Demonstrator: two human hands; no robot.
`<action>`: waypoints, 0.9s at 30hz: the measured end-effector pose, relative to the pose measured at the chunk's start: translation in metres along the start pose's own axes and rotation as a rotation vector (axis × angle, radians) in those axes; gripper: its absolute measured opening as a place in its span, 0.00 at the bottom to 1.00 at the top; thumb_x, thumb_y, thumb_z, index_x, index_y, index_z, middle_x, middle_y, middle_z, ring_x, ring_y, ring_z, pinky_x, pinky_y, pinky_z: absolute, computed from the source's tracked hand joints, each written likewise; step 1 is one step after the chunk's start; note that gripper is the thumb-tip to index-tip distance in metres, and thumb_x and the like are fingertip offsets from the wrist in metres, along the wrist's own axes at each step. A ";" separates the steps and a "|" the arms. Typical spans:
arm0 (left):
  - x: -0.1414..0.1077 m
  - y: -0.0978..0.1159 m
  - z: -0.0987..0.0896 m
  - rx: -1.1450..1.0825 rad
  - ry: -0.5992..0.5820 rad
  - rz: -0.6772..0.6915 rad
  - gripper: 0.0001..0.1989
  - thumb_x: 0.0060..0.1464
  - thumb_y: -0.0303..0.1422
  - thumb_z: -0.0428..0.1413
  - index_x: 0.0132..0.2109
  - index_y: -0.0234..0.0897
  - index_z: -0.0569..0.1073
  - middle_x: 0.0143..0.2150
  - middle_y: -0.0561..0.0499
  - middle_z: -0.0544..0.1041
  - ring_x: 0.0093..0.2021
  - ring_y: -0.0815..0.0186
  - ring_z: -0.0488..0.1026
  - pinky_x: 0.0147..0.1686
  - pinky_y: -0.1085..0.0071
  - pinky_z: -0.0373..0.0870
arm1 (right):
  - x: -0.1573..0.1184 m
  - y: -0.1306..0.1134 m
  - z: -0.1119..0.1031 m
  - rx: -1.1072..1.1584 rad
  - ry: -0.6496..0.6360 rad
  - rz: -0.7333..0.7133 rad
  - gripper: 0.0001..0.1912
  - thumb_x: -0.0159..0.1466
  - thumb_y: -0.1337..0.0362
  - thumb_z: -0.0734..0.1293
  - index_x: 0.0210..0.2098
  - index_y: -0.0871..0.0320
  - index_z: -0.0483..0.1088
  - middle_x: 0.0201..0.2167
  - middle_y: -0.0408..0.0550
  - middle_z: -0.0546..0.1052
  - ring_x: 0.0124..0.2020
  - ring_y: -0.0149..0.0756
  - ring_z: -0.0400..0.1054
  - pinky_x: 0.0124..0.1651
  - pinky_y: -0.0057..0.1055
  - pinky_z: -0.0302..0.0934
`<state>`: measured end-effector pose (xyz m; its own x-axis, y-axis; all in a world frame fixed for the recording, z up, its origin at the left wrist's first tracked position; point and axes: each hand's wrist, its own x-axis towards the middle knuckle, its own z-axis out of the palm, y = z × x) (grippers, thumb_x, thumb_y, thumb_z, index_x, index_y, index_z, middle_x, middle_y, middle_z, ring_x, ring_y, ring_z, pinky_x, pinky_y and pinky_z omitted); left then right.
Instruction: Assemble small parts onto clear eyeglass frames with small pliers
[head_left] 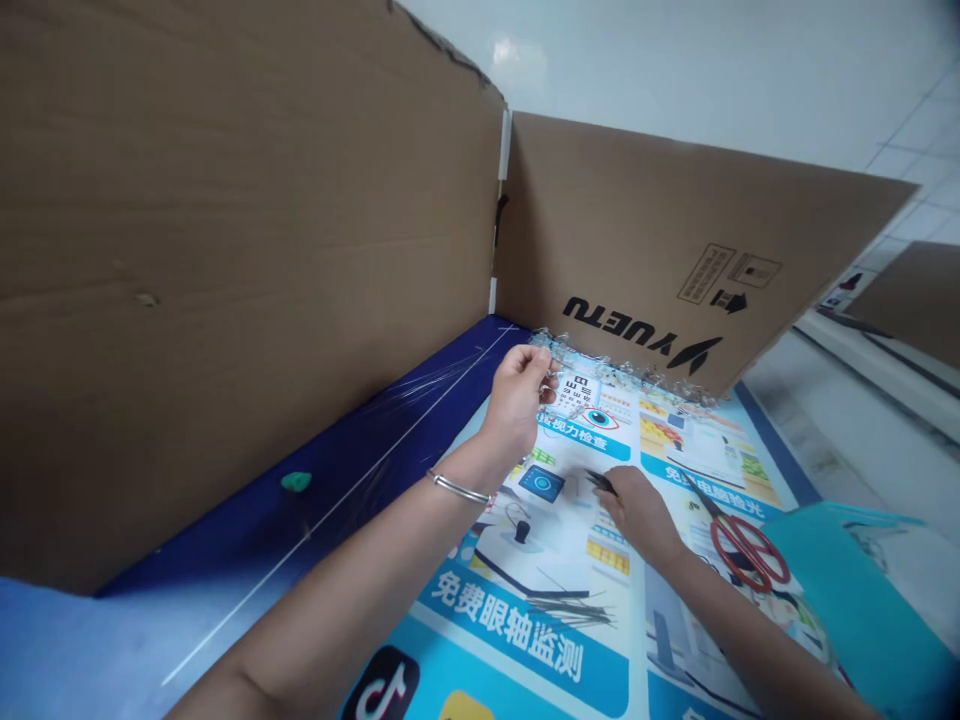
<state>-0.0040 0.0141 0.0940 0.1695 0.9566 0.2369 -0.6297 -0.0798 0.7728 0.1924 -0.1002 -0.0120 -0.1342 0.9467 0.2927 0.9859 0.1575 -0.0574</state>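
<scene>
My left hand pinches a crumpled strip of clear plastic film that runs along the top edge of a printed blue-and-white paper poster. My right hand rests on the poster and grips a small black item, too small to identify. Near it lie red-handled scissors on the poster, to the right of my right hand. A loose bunch of thin black cable ties lies on the poster below my hands.
Large brown cardboard sheets stand at the left, and another printed YUETU stands ahead, meeting at a corner. A dark blue board with a green blob runs along the left. A teal folder lies at the right.
</scene>
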 end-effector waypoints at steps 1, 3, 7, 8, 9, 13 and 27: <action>0.001 -0.003 -0.002 0.011 -0.006 -0.010 0.08 0.52 0.35 0.53 0.30 0.36 0.63 0.28 0.54 0.67 0.23 0.76 0.64 0.18 0.81 0.57 | 0.001 -0.001 -0.001 -0.003 -0.006 -0.008 0.14 0.63 0.57 0.55 0.37 0.60 0.66 0.34 0.50 0.69 0.39 0.38 0.60 0.43 0.33 0.54; 0.004 -0.010 -0.005 0.031 -0.018 -0.041 0.09 0.50 0.35 0.54 0.30 0.36 0.63 0.27 0.55 0.67 0.23 0.76 0.64 0.18 0.81 0.57 | 0.002 -0.004 -0.003 -0.011 -0.018 -0.025 0.15 0.63 0.56 0.56 0.38 0.60 0.67 0.35 0.51 0.69 0.40 0.38 0.60 0.44 0.34 0.54; 0.009 -0.024 -0.012 0.067 -0.044 -0.131 0.08 0.49 0.34 0.55 0.29 0.35 0.64 0.25 0.55 0.67 0.20 0.77 0.62 0.17 0.81 0.57 | 0.004 -0.007 -0.006 -0.024 -0.022 -0.033 0.15 0.62 0.56 0.57 0.41 0.59 0.68 0.36 0.51 0.69 0.41 0.38 0.59 0.45 0.34 0.54; 0.010 -0.025 -0.014 0.064 -0.051 -0.147 0.08 0.48 0.34 0.55 0.29 0.35 0.64 0.25 0.55 0.67 0.20 0.77 0.62 0.17 0.81 0.57 | 0.004 -0.007 -0.006 -0.023 -0.009 -0.027 0.15 0.62 0.56 0.58 0.41 0.58 0.68 0.37 0.51 0.69 0.41 0.38 0.59 0.45 0.34 0.54; 0.012 -0.024 -0.016 0.062 -0.055 -0.161 0.08 0.48 0.34 0.55 0.29 0.35 0.64 0.25 0.55 0.67 0.20 0.76 0.63 0.17 0.81 0.56 | 0.004 -0.007 -0.006 -0.018 0.010 -0.017 0.15 0.62 0.56 0.58 0.41 0.58 0.68 0.37 0.51 0.69 0.42 0.38 0.60 0.45 0.33 0.54; 0.020 -0.006 -0.022 0.041 -0.036 -0.154 0.08 0.49 0.35 0.54 0.30 0.36 0.64 0.25 0.56 0.67 0.22 0.76 0.64 0.18 0.82 0.58 | 0.006 -0.003 -0.001 0.011 0.083 0.043 0.17 0.63 0.55 0.57 0.41 0.60 0.68 0.37 0.53 0.69 0.42 0.39 0.60 0.45 0.35 0.54; 0.011 0.036 -0.006 -0.020 -0.045 -0.023 0.06 0.51 0.33 0.54 0.30 0.37 0.64 0.27 0.55 0.66 0.21 0.77 0.61 0.17 0.80 0.55 | 0.022 0.017 0.013 0.025 0.195 0.129 0.17 0.65 0.55 0.52 0.39 0.59 0.66 0.34 0.50 0.70 0.36 0.35 0.64 0.39 0.30 0.57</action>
<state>-0.0298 0.0233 0.1210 0.2176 0.9446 0.2455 -0.6403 -0.0517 0.7664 0.2045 -0.0732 -0.0184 0.0173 0.8876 0.4603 0.9904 0.0479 -0.1296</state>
